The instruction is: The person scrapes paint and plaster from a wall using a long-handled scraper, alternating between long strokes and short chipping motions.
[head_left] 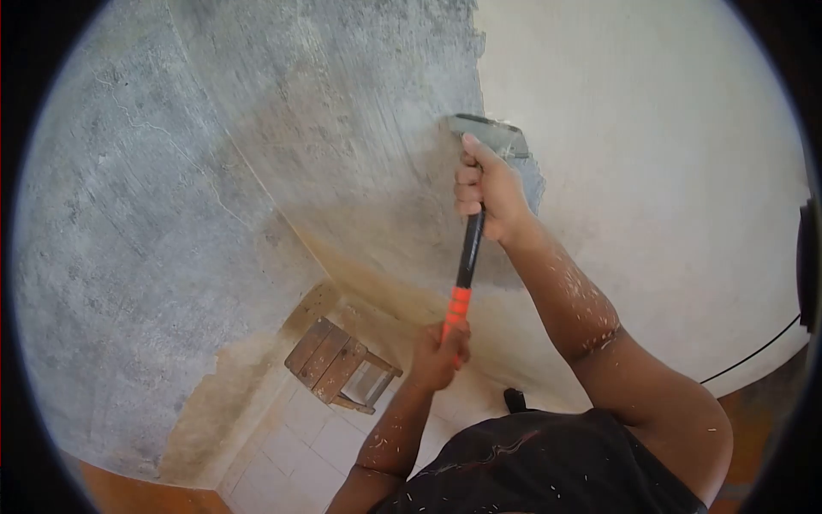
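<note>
A long axe with a grey head, a black shaft and an orange banded grip is held up against the wall. My right hand is closed around the shaft just under the head, its thumb pointing up along it. Lower down, my left hand wraps the orange grip near the handle's end. The axe head lies at the ragged border between bare grey wall and white coating. Pale flakes stick to both forearms.
A small wooden stool stands on the tiled floor near the wall corner, below and left of my hands. At the right edge are a dark object and a black cable.
</note>
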A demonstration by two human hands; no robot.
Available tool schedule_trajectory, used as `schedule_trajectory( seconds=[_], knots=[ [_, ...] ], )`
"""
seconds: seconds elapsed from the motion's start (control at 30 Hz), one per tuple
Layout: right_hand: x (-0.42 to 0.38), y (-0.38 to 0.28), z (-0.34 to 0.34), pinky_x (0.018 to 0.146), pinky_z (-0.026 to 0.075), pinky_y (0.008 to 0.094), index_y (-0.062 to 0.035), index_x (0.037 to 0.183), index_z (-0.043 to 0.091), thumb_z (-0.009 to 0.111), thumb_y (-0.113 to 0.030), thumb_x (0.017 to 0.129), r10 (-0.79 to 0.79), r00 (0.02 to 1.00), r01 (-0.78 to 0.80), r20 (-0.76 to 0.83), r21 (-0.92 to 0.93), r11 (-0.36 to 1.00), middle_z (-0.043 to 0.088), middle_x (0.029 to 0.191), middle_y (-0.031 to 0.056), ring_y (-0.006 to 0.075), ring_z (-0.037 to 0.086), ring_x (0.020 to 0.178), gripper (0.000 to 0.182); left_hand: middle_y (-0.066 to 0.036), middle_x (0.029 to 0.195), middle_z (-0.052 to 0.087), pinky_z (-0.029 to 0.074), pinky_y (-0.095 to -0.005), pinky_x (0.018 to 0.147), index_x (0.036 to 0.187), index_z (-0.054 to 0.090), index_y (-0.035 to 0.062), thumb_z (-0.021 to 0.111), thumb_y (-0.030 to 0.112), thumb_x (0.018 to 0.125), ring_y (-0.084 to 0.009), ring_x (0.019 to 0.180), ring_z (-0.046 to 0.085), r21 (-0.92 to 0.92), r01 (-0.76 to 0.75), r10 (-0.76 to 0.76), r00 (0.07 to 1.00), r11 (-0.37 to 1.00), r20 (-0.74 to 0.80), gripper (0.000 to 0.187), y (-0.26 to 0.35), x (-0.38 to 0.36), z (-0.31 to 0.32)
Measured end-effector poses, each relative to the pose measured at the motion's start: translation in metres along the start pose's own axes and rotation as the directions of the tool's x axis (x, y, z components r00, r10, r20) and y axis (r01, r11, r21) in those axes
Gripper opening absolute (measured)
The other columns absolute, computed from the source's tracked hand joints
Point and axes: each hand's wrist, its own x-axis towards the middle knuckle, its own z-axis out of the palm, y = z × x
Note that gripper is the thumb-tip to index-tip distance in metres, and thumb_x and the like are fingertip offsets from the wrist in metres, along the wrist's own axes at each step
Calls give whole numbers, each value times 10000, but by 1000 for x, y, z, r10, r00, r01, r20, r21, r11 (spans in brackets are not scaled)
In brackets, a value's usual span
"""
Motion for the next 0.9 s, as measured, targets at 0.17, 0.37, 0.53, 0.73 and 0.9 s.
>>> schedule_trajectory(
  seconds=[0.17, 0.37, 0.53, 0.73, 0.9],
  knots=[
    [-12, 27, -23, 350, 238, 191, -163, 698, 406, 554, -358, 858, 18, 992, -21, -123, -22, 1000, 357, 527, -55, 41, 285, 378, 292, 4, 491, 411, 272, -222, 377, 655, 489, 68, 462, 359, 886, -68, 403, 381, -35, 43, -46, 995, 998, -86, 372, -40, -14, 3],
    [-6, 26, -29, 330, 244, 199, -152, 703, 411, 563, -356, 853, 57, 984, -92, -171, -206, 974, 350, 502, -51, 50, 288, 356, 296, -9, 511, 462, 307, -218, 396, 717, 493, 47, 452, 306, 904, -69, 426, 406, -194, 109, -100, 993, 975, 59, 323, -61, -7, 9],
    [12, -38, 40, 317, 257, 201, -148, 650, 409, 556, -354, 859, -93, 996, 93, 4, 17, 996, 376, 493, -36, 56, 318, 345, 328, -6, 511, 453, 300, -216, 402, 685, 476, 43, 435, 297, 914, -57, 428, 387, -176, -97, 114, 989, 980, 93, 344, 21, 20, -1],
    [-8, 34, -30, 341, 281, 238, -99, 692, 437, 618, -349, 818, 106, 965, -144, -241, -143, 979, 399, 501, -7, 94, 352, 363, 334, -11, 495, 421, 272, -224, 368, 679, 477, 63, 474, 339, 876, -94, 391, 382, -278, 232, -208, 971, 932, 115, 339, -64, -24, 10],
    [9, 7, -3, 323, 268, 214, -148, 699, 414, 589, -363, 835, 0, 998, -9, -69, -130, 992, 361, 510, -59, 57, 325, 371, 309, 1, 492, 438, 294, -214, 396, 715, 492, 57, 446, 380, 900, -68, 430, 400, -114, 1, 2, 1000, 994, 27, 375, -24, 5, -3]
  ],
)
